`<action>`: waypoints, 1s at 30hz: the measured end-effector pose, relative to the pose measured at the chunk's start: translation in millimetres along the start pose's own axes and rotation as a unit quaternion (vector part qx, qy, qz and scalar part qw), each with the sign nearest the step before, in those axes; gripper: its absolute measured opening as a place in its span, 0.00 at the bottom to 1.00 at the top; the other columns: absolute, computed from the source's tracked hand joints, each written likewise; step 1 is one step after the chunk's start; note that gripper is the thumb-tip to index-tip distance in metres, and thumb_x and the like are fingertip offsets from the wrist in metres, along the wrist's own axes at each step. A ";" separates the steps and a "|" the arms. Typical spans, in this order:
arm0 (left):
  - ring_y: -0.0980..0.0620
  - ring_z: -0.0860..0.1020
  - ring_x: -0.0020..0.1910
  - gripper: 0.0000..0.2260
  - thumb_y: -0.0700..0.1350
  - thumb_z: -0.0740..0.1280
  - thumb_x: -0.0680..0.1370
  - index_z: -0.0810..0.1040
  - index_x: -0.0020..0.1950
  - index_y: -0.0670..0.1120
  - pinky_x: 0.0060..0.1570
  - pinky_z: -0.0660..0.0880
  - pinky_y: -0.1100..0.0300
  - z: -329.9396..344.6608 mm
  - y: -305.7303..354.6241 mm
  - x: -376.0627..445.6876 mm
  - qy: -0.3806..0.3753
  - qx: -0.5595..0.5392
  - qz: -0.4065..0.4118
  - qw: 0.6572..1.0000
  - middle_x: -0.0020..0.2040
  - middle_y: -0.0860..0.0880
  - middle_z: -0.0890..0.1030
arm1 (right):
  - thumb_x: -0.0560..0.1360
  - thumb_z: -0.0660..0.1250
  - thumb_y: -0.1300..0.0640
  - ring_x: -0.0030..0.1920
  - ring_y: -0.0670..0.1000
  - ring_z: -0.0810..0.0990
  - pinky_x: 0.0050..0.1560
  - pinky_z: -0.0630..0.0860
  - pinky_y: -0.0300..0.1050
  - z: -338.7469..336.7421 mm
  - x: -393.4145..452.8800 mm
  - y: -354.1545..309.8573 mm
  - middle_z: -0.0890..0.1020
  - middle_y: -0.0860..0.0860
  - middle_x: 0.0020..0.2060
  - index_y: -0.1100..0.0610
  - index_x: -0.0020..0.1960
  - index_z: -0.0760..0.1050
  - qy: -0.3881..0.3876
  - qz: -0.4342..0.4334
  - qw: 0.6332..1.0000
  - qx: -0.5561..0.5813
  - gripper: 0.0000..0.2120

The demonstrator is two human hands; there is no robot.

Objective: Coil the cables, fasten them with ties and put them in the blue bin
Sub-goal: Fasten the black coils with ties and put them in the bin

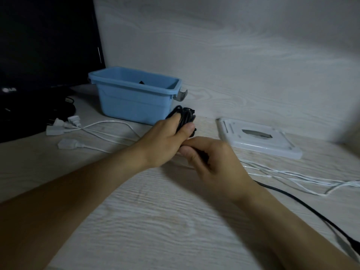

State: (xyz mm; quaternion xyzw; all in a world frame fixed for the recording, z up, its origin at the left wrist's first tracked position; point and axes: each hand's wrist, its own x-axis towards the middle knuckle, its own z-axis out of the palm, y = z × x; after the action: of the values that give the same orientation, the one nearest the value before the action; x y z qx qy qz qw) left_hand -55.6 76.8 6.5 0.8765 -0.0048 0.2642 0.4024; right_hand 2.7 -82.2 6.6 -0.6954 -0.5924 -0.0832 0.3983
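Lying left of the blue bin (134,98), white cables (109,131) with plugs trail across the table (155,221) beside a black monitor (44,45). Just in front of the bin's right corner, the left hand (165,141) grips a coiled black cable (185,117), fingers curled round it. The right hand (216,162) pinches the coil's near end; right of the bin lies a white lid (257,139).

Smooth plastic blue bin (134,106) on wood-grain table (155,221).

Black monitor (46,55) far left on pale wood-grain desk (155,221); flat white plastic stand (257,139) right, by wall.
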 end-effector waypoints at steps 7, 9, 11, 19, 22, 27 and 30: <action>0.58 0.63 0.21 0.23 0.52 0.53 0.85 0.65 0.31 0.47 0.28 0.62 0.57 0.7 16.8 -8.9 -0.111 -0.117 -0.054 0.985 0.20 0.56 0.65 | 0.67 0.78 0.50 0.34 0.47 0.85 0.35 0.81 0.50 -9.4 0.2 6.0 0.86 0.47 0.34 0.57 0.40 0.85 0.143 0.026 0.987 0.069 0.10; 0.59 0.62 0.20 0.23 0.52 0.52 0.85 0.66 0.31 0.45 0.28 0.61 0.55 0.9 21.3 -11.0 -0.123 -0.128 -0.070 0.982 0.19 0.54 0.66 | 0.65 0.78 0.46 0.32 0.55 0.84 0.31 0.78 0.56 -10.2 0.3 10.1 0.85 0.49 0.31 0.57 0.37 0.83 0.157 0.044 0.984 0.072 0.14; 0.59 0.63 0.19 0.24 0.53 0.53 0.84 0.69 0.32 0.42 0.27 0.62 0.56 -1.0 23.4 -10.8 -0.129 -0.140 -0.085 0.978 0.19 0.54 0.69 | 0.65 0.79 0.45 0.33 0.59 0.84 0.32 0.78 0.59 -9.5 0.4 12.9 0.85 0.51 0.32 0.57 0.38 0.83 0.147 0.056 0.984 0.089 0.16; 0.52 0.60 0.17 0.26 0.55 0.55 0.83 0.68 0.28 0.43 0.25 0.68 0.56 -6.3 17.6 -5.1 -0.143 -0.156 -0.103 0.972 0.18 0.51 0.63 | 0.68 0.77 0.43 0.33 0.50 0.82 0.36 0.79 0.55 -9.1 2.6 10.1 0.83 0.50 0.31 0.56 0.40 0.81 0.118 0.098 0.984 0.091 0.16; 0.51 0.59 0.18 0.26 0.57 0.55 0.82 0.64 0.26 0.47 0.26 0.69 0.57 -6.4 15.9 -1.7 -0.115 -0.216 -0.123 0.962 0.18 0.49 0.60 | 0.68 0.72 0.39 0.27 0.49 0.70 0.29 0.69 0.46 -13.5 3.7 14.2 0.76 0.51 0.26 0.54 0.42 0.77 0.153 0.120 0.979 0.057 0.18; 0.53 0.56 0.16 0.25 0.60 0.53 0.81 0.60 0.29 0.47 0.26 0.68 0.59 -9.2 17.5 1.7 -0.053 -0.371 -0.166 0.912 0.18 0.50 0.56 | 0.75 0.65 0.42 0.27 0.53 0.72 0.31 0.70 0.52 -17.8 5.2 20.7 0.77 0.55 0.28 0.53 0.44 0.76 0.161 0.127 0.979 -0.013 0.14; 0.54 0.55 0.16 0.26 0.62 0.53 0.81 0.60 0.27 0.49 0.24 0.66 0.61 -10.3 16.9 4.3 -0.023 -0.467 -0.197 0.862 0.18 0.51 0.54 | 0.77 0.64 0.44 0.29 0.52 0.76 0.33 0.74 0.50 -17.3 5.6 24.2 0.78 0.52 0.30 0.51 0.48 0.75 0.136 0.134 0.981 -0.033 0.10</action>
State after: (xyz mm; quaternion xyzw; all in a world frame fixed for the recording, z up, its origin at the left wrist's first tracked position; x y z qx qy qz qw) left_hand -60.4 73.5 25.9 0.5747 0.0359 0.1260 0.8078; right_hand 31.9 -88.8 10.5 -0.7637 -0.4307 -0.1426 0.4593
